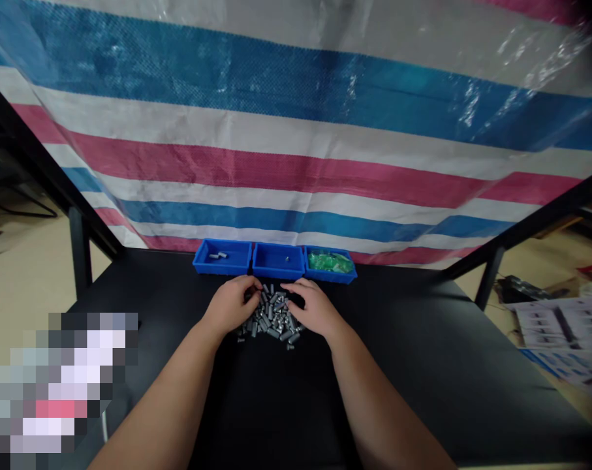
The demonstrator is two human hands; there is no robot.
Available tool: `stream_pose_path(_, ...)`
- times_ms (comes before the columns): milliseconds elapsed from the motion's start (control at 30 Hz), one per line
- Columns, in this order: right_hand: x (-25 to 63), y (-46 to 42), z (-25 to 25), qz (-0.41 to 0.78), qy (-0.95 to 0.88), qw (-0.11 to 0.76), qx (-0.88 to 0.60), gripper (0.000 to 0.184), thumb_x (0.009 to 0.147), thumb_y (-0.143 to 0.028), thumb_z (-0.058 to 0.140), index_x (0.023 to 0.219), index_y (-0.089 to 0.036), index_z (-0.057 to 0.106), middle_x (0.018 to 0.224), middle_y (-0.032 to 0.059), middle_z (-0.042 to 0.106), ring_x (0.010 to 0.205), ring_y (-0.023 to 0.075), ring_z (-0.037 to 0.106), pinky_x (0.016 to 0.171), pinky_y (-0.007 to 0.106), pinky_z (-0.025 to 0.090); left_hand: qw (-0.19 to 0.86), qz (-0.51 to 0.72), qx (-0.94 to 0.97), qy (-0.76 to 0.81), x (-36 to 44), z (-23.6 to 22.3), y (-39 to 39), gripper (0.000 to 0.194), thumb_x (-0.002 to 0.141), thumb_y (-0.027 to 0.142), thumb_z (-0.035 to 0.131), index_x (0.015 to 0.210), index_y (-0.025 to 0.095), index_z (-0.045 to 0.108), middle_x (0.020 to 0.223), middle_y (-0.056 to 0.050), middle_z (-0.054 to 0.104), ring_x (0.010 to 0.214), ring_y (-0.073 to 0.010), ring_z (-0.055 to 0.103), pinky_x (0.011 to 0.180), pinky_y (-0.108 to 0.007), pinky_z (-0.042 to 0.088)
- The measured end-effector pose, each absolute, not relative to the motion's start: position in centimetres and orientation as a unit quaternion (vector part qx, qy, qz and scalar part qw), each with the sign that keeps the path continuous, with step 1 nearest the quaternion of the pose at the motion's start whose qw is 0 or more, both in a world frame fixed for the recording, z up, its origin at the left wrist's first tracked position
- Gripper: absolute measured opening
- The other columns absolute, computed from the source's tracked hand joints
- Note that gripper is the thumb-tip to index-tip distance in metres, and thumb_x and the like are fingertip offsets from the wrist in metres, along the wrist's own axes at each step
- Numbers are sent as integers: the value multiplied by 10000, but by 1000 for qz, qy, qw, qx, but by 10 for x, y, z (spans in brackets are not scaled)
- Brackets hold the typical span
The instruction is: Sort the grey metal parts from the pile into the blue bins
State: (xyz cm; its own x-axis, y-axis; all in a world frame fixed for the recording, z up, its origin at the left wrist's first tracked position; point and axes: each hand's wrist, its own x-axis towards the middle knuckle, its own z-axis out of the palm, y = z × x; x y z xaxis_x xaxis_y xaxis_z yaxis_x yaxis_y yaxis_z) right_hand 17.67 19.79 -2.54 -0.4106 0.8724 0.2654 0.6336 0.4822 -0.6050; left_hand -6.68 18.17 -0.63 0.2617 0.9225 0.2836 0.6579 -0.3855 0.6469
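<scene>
A loose pile of small grey metal cylinders and smaller shiny metal pieces (273,316) lies on the black table. At the pile's left edge is my left hand (232,303), its fingers curved and its thumb apart from them. My right hand (315,305) is on the opposite side, thumb and fingers spread around the pile's edge. Neither hand shows a piece clearly held, though some fingertips are partly hidden. Just behind stand three blue trays: the left tray (222,268) has a few grey cylinders, the middle tray (279,270) a tiny piece, the right tray (331,277) green plastic bags (331,262).
A striped plastic sheet (296,170) hangs behind the black table (413,352), between dark frame posts (80,251). A pixelated patch covers the lower left. Boxes or printed sheets (550,326) sit beyond the table on the right.
</scene>
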Motion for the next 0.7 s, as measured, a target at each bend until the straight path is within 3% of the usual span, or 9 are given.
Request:
stream_pose_path(133, 165, 198, -30, 179, -813, 261, -488, 276, 905, -229, 622, 1163, -246, 718, 1053, 68, 634, 1006, 215, 592, 956, 372, 468, 218, 303, 779, 505, -63, -8, 181, 164, 866, 207, 549, 957, 224, 684, 875, -24, 687, 788, -174, 631, 717, -282, 458)
stream_pose_path(300, 164, 200, -34, 186, -801, 271, -500, 121, 883, -172, 640, 982, -223, 688, 1012, 51, 635, 982, 207, 588, 883, 344, 473, 221, 292, 785, 499, -61, -9, 181, 165, 871, 204, 545, 956, 230, 684, 910, -26, 694, 835, -184, 638, 752, -296, 467)
stream_pose_path(500, 163, 199, -32, 201, -802, 280, -487, 116, 862, -109, 602, 892, -220, 617, 928, 26, 625, 884, 185, 581, 803, 310, 465, 190, 292, 789, 505, -63, -10, 182, 159, 837, 209, 591, 961, 226, 689, 901, -46, 673, 909, -226, 621, 843, -355, 480)
stream_pose_path(700, 158, 193, -21, 233, -788, 368, -435, 114, 843, -110, 587, 893, -212, 601, 883, 15, 590, 770, 150, 579, 714, 270, 457, 217, 349, 790, 456, -60, -7, 179, 314, 834, 201, 629, 1145, 232, 654, 1080, -63, 683, 1061, -234, 613, 953, -381, 477)
